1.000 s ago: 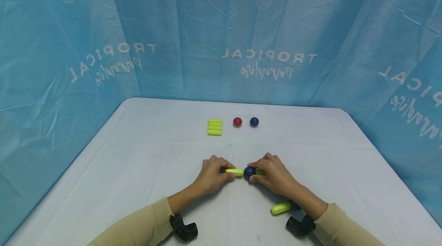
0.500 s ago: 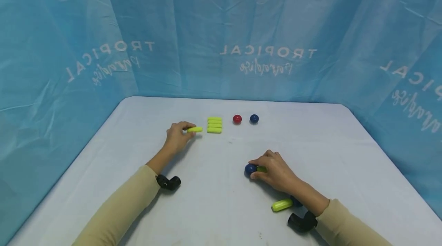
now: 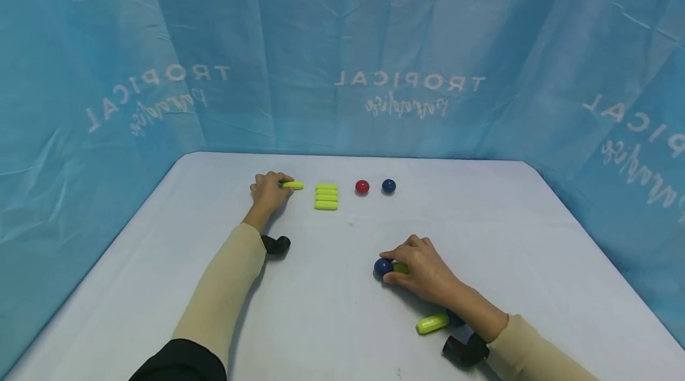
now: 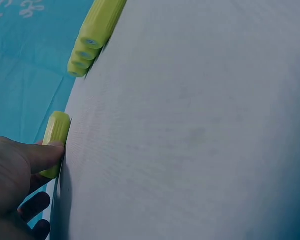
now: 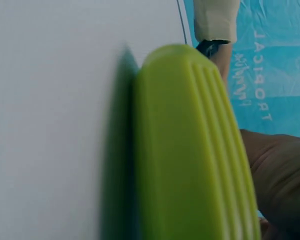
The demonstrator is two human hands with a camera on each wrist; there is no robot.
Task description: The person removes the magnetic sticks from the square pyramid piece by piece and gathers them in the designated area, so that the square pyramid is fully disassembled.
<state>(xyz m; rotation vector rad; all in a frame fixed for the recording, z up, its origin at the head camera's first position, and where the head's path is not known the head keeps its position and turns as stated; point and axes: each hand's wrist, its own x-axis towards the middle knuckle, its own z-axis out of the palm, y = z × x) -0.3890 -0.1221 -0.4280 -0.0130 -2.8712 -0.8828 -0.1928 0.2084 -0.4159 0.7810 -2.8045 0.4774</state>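
Observation:
At the far left of the row of rods, my left hand (image 3: 269, 192) pinches a short yellow-green rod (image 4: 57, 131) between thumb and fingers, close over the white table. Nearer the front, my right hand (image 3: 423, 267) holds a dark blue ball (image 3: 382, 268) with a yellow-green rod (image 3: 400, 267) joined to it, thumb and fingers on either side. Under the right wrist lies another yellow-green rod (image 3: 432, 323), seen large in the right wrist view, beside a dark blue ball (image 3: 455, 318) partly hidden by the arm.
Several yellow-green rods (image 3: 326, 197) lie side by side near the back, grey discs showing on their ends in the left wrist view. Right of them sit a red ball (image 3: 362, 187) and a dark blue ball (image 3: 389, 186). A blue printed curtain (image 3: 342, 113) surrounds the white table (image 3: 299, 309).
My left hand has gone from beside the blue ball to the back left, carrying the yellow-green rod away from it. My right hand has stayed in place, holding the ball and rod.

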